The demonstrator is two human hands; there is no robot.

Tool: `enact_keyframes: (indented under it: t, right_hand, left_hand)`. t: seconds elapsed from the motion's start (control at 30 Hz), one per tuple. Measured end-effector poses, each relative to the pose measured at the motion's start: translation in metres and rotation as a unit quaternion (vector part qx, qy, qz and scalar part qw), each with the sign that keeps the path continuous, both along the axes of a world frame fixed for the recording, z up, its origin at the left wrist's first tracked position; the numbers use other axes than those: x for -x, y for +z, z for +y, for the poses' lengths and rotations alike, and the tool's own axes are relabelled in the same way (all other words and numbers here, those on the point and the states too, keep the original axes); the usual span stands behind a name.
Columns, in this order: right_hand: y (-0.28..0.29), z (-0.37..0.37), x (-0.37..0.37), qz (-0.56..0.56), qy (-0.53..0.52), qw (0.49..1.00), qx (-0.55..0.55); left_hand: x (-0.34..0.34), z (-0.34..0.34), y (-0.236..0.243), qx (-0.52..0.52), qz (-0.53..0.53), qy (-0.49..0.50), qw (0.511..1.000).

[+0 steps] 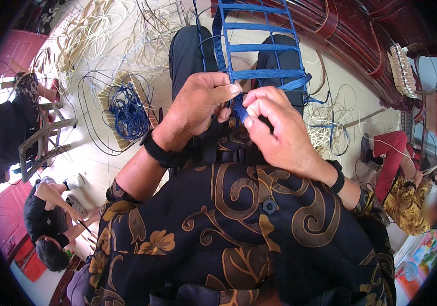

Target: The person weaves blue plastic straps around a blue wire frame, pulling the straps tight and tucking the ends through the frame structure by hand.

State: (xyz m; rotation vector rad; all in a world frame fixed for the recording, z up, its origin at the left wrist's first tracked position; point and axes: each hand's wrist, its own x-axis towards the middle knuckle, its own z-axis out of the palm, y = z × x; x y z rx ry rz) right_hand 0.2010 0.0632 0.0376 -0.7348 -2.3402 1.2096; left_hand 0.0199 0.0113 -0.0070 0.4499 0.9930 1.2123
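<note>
A blue ladder-like frame (252, 48) with flat woven bands across it rests over my knees, reaching to the top of the view. My left hand (205, 99) pinches at its near left corner, thumb against blue strands. My right hand (274, 122) is just beside it, fingers closed on a short flat blue strip (240, 107) that hangs from the frame below that corner. Loose blue band ends curl at the frame's right side. What lies under my fingertips is partly hidden.
A tray (114, 89) of tangled blue strands (129, 112) and pale cord heaps (96, 30) lie on the floor (101, 171). Co-workers sit at left (4, 127), lower left (42, 214) and right (407, 199). Wooden chair frames (45, 137) and dark red furniture (341, 35) stand around.
</note>
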Motion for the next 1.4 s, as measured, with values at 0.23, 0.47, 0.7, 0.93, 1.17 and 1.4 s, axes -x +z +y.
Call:
enact_keyframes:
  t: [0.23,0.47,0.7,0.93,1.17,1.4]
  right_hand:
    - [0.020,0.001,0.001,-0.054,0.024,0.990,0.126]
    - [0.041,0.009,0.016,-0.082,0.073,0.947,0.302]
    - [0.045,0.033,0.031,0.070,0.048,0.873,0.480]
    - [0.020,0.063,0.039,0.162,0.053,0.818,0.549]
    - [0.017,0.081,0.042,0.209,0.003,0.759,0.617]
    - [0.038,0.078,0.036,0.176,0.048,0.797,0.575]
  left_hand:
    - [0.002,0.000,-0.002,0.007,0.005,-0.002,1.000]
    - [0.005,0.001,-0.010,-0.005,-0.018,-0.005,1.000]
    - [0.009,-0.001,-0.003,0.032,-0.046,-0.006,0.998]
    - [0.020,-0.006,-0.015,0.006,-0.072,-0.054,0.996]
    - [0.016,-0.006,-0.007,0.037,-0.127,-0.019,0.991]
    - [0.000,-0.010,0.003,0.030,0.027,0.021,0.999]
